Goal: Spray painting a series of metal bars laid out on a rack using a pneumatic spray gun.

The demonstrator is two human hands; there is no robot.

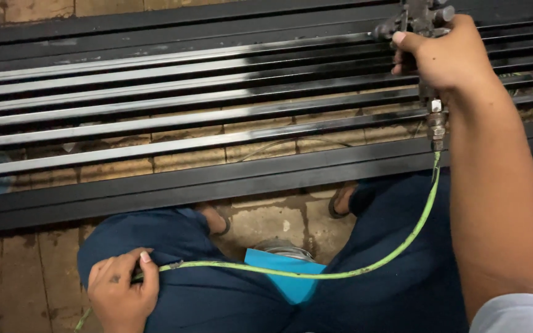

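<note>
My right hand (448, 58) grips a metal spray gun (424, 18) at the top right, held over a long metal grille (155, 117) of parallel bars. The bars under the gun are black and glossy; those to the left are grey. A green air hose (365, 265) runs from the fitting below the gun, curves down across my dark blue trousers and passes through my left hand (121, 290), which is closed on it over my left knee.
The grille lies across a brick and tile floor (20, 277). A blue cloth (285, 271) and a round metal can top (285, 250) sit between my knees. My sandalled feet (340, 200) rest just under the grille's near edge.
</note>
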